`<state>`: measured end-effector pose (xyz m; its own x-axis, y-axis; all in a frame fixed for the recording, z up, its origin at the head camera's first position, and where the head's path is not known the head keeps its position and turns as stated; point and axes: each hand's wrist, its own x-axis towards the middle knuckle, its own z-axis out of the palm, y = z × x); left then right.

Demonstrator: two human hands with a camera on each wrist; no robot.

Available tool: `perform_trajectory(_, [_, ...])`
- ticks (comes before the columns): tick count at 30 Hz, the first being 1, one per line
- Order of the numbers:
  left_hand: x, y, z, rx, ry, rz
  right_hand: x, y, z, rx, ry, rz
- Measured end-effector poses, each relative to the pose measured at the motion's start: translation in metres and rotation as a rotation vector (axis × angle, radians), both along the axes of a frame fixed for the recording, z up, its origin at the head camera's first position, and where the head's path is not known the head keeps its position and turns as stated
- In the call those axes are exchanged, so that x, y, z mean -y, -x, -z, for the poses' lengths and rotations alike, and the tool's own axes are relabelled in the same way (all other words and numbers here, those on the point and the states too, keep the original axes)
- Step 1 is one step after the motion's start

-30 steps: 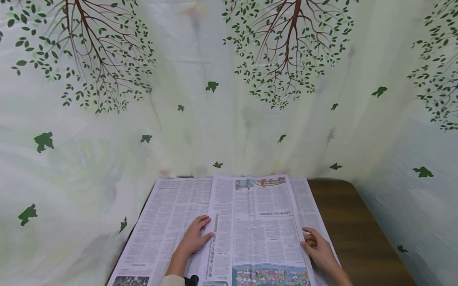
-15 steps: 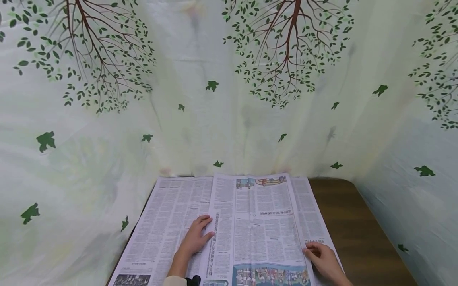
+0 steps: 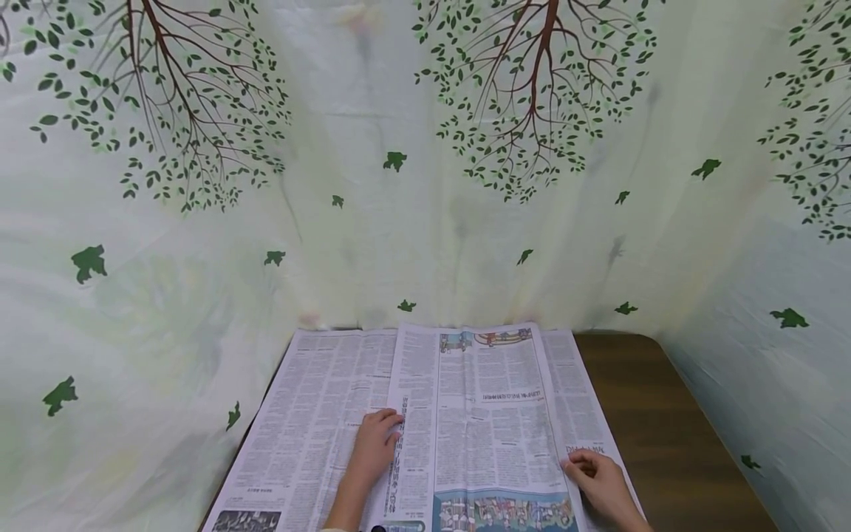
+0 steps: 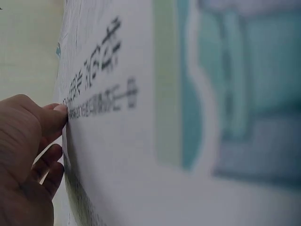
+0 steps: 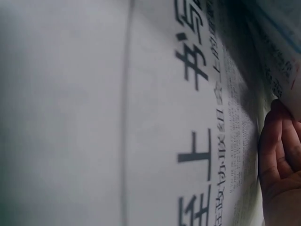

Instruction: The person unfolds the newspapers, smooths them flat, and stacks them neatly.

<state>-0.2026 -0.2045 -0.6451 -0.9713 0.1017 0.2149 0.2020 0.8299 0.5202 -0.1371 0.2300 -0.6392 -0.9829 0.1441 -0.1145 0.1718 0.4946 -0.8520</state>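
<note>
A narrow folded newspaper (image 3: 492,443) with a blue illustrated band near its front lies over a wider spread newspaper (image 3: 312,406). My left hand (image 3: 374,452) is at the folded newspaper's left edge. In the left wrist view, the thumb and a finger of that hand (image 4: 28,141) pinch the edge, and the other fingers curl below. Across from it, my right hand (image 3: 601,484) pinches the right edge between thumb and forefinger. The right wrist view has the right hand's fingers (image 5: 277,150) against a lifted corner of the paper, its thumb hidden.
Brown wooden table (image 3: 665,428) shows along the right of the newspapers. A pale curtain (image 3: 452,244) printed with trees and green leaves hangs behind the table and down both sides.
My right hand has slid toward me along the folded newspaper's right edge and closed its fingertips on it. My left hand has shifted slightly right and nearer, drawing its thumb and fingers together.
</note>
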Motion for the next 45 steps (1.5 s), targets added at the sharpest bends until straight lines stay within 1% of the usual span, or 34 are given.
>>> perform_trajectory(3, [-0.006, -0.004, -0.003, -0.002, 0.011, 0.008, 0.001, 0.001, 0.001, -0.017, 0.007, 0.001])
perform_trajectory(6, [-0.014, -0.008, -0.005, 0.032, -0.007, 0.030, 0.002, 0.001, 0.004, -0.045, 0.028, -0.012])
perform_trajectory(8, [-0.020, -0.011, -0.006, 0.055, -0.016, 0.053, 0.002, 0.001, 0.004, -0.070, 0.047, -0.024])
perform_trajectory(12, [-0.032, -0.015, -0.006, 0.054, -0.039, 0.132, 0.003, 0.000, 0.003, -0.095, 0.074, -0.042])
perform_trajectory(15, [-0.041, -0.017, -0.007, 0.061, -0.050, 0.167, 0.004, 0.000, 0.002, -0.089, 0.085, -0.049])
perform_trajectory(19, [-0.055, -0.016, -0.009, 0.106, -0.067, 0.193, 0.004, 0.000, 0.002, -0.098, 0.087, -0.047])
perform_trajectory(21, [-0.063, -0.016, -0.009, 0.114, -0.070, 0.221, 0.004, 0.000, 0.002, -0.106, 0.079, -0.044])
perform_trajectory(25, [-0.078, -0.016, -0.007, 0.099, -0.080, 0.289, 0.004, 0.000, 0.003, -0.121, 0.066, -0.037])
perform_trajectory(27, [-0.085, -0.016, -0.006, 0.077, -0.090, 0.325, 0.004, 0.001, 0.004, -0.131, 0.070, -0.027])
perform_trajectory(31, [-0.100, -0.017, -0.007, 0.028, -0.093, 0.376, 0.007, 0.001, 0.007, -0.149, 0.088, -0.005])
perform_trajectory(33, [-0.106, -0.018, -0.007, 0.010, -0.077, 0.383, 0.007, 0.002, 0.009, -0.154, 0.095, 0.005])
perform_trajectory(36, [-0.115, -0.020, -0.008, 0.016, -0.064, 0.378, 0.007, 0.002, 0.011, -0.167, 0.089, 0.023])
perform_trajectory(39, [-0.124, -0.023, -0.011, 0.061, -0.072, 0.365, 0.006, 0.003, 0.013, -0.176, 0.081, 0.034])
perform_trajectory(43, [-0.136, -0.024, -0.012, 0.080, -0.093, 0.401, 0.004, 0.003, 0.014, -0.164, 0.081, 0.041])
perform_trajectory(45, [-0.143, -0.025, -0.012, 0.069, -0.098, 0.431, 0.003, 0.003, 0.013, -0.149, 0.097, 0.043])
